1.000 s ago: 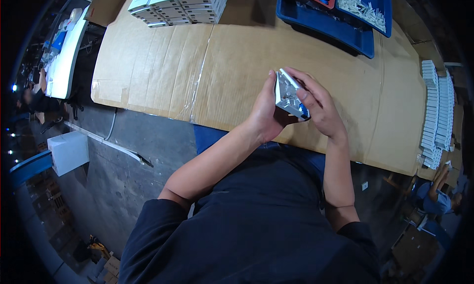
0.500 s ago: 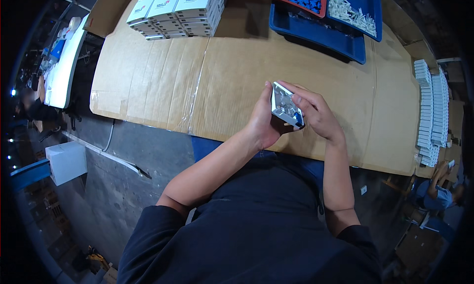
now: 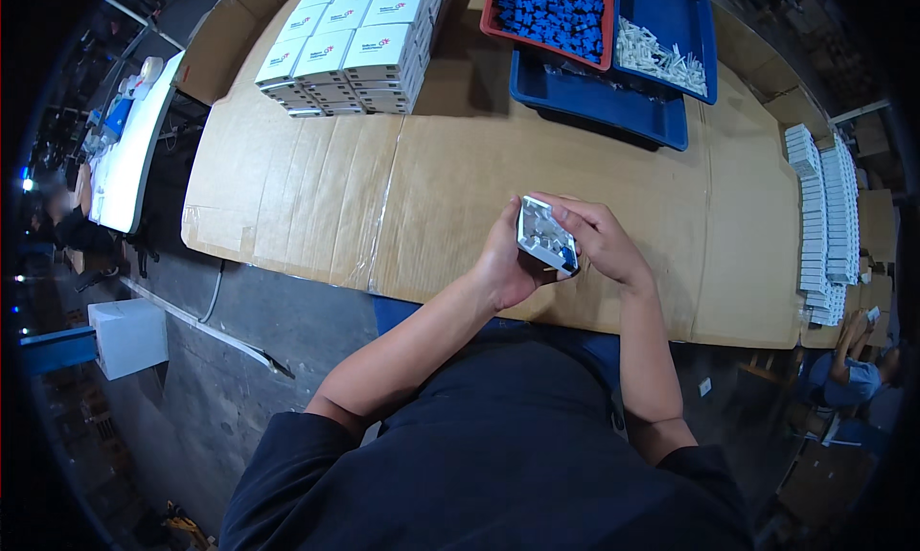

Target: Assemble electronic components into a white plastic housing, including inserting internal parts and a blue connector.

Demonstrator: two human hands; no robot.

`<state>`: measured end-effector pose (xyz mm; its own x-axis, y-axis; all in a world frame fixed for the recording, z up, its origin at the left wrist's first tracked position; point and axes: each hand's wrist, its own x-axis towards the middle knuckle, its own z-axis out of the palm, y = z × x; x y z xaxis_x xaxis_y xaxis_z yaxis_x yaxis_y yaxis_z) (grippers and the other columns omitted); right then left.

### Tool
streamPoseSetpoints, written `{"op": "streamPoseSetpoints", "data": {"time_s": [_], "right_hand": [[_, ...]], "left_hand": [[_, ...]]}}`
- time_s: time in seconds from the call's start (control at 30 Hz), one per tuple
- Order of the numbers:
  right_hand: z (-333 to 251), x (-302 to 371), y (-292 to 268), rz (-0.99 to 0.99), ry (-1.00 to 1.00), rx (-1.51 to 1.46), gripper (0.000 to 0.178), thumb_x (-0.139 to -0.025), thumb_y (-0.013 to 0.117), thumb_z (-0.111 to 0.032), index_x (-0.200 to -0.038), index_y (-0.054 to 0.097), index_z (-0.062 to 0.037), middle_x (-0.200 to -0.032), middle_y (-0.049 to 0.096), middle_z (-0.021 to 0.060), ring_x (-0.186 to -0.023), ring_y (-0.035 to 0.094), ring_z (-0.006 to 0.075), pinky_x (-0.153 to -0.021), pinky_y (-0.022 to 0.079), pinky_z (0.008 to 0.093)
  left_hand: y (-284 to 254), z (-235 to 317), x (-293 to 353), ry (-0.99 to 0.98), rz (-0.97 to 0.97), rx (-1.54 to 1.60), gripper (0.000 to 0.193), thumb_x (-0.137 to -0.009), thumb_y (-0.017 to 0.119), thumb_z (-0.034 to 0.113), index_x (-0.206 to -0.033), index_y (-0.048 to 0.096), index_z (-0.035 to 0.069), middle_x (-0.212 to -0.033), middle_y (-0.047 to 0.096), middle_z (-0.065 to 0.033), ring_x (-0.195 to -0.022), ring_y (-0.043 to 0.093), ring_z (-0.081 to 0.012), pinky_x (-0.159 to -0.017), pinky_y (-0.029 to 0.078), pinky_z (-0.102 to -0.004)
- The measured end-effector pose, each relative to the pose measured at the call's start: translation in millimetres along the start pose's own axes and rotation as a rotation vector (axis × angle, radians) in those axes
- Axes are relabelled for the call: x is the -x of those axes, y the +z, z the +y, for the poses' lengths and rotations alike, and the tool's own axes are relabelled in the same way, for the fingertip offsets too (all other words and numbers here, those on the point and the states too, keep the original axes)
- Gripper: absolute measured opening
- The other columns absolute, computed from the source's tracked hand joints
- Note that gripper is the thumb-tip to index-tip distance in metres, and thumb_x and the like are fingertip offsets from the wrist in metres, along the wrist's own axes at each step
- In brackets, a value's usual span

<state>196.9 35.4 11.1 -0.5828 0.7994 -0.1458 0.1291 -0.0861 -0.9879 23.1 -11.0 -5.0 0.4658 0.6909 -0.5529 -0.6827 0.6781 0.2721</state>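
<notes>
In front of my body, over the near part of the table, I hold a small white open-faced case (image 3: 544, 227) tilted between both hands. Its inside looks grey and shiny with small parts I cannot make out, and a blue piece (image 3: 569, 260) shows at its near corner. My left hand (image 3: 502, 264) is wrapped round the case's left side and underside, thumb along the edge. From the right, my right hand (image 3: 606, 244) closes on the far and right edges, its thumb lying over the open face. Some fingertips are hidden behind the case.
Stacked white boxes (image 3: 324, 53) stand at the table's far left. A red tray (image 3: 491, 22) of blue pieces and blue trays (image 3: 599, 105), one with white sticks (image 3: 661, 57), sit far right. White stacks (image 3: 813, 225) line the right edge. Other people sit at both sides.
The table and everything on it sit lower in the picture, as my view has shifted. Both hands still hold the case, in nearly the same grip.
</notes>
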Motion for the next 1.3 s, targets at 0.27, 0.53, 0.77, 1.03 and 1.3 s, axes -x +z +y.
{"op": "streamPoseSetpoints", "data": {"time_s": [0.27, 0.53, 0.77, 1.03, 1.3], "right_hand": [[-18.4, -1.6, -5.2, 0.012, 0.173, 0.004, 0.045, -0.111, 0.054, -0.034, -0.137, 0.067, 0.0002, -0.120, 0.074, 0.0092, -0.108, 0.065, 0.0134, -0.097, 0.051, 0.0292], [-7.3, -1.3, -9.7, 0.053, 0.133, -0.001, 0.045, -0.111, 0.055, -0.034, -0.138, 0.067, 0.0003, -0.119, 0.074, 0.0080, -0.106, 0.065, 0.0123, -0.096, 0.051, 0.0279], [-25.6, -4.5, -16.5, 0.044, 0.084, -0.006, 0.043, -0.111, 0.055, -0.028, -0.137, 0.065, 0.0045, -0.129, 0.071, 0.0111, -0.115, 0.064, 0.0153, -0.103, 0.049, 0.0299], [-14.5, 1.0, -17.2, 0.062, 0.038, 0.096, 0.042, -0.110, 0.057, -0.028, -0.136, 0.066, 0.0040, -0.131, 0.070, 0.0131, -0.117, 0.063, 0.0179, -0.104, 0.048, 0.0299], [-11.3, 8.0, -23.4, 0.045, 0.120, 0.008, 0.043, -0.111, 0.055, -0.027, -0.134, 0.066, 0.0074, -0.133, 0.069, 0.0145, -0.119, 0.064, 0.0190, -0.104, 0.048, 0.0293]], "left_hand": [[-0.7, -0.8, -7.5, -0.002, -0.047, 0.030, 0.061, -0.111, 0.022, 0.059, -0.139, 0.055, 0.016, -0.128, 0.065, -0.0087, -0.111, 0.065, -0.0270, -0.092, 0.055, -0.0499], [5.5, -2.5, -8.9, -0.005, -0.003, 0.055, 0.063, -0.110, 0.026, 0.063, -0.142, 0.055, 0.017, -0.132, 0.065, -0.0073, -0.115, 0.065, -0.0268, -0.096, 0.054, -0.0510], [20.2, 7.0, -10.6, 0.017, -0.005, 0.010, 0.062, -0.110, 0.025, 0.061, -0.143, 0.054, 0.017, -0.131, 0.064, -0.0085, -0.120, 0.063, -0.0274, -0.099, 0.053, -0.0530], [20.5, 2.1, -22.8, -0.008, 0.007, 0.049, 0.060, -0.111, 0.023, 0.058, -0.143, 0.053, 0.017, -0.131, 0.063, -0.0085, -0.117, 0.063, -0.0280, -0.097, 0.054, -0.0522], [21.5, -10.4, -28.1, -0.041, 0.044, 0.002, 0.062, -0.112, 0.018, 0.057, -0.137, 0.055, 0.016, -0.126, 0.064, -0.0088, -0.112, 0.064, -0.0273, -0.091, 0.054, -0.0529]]}}
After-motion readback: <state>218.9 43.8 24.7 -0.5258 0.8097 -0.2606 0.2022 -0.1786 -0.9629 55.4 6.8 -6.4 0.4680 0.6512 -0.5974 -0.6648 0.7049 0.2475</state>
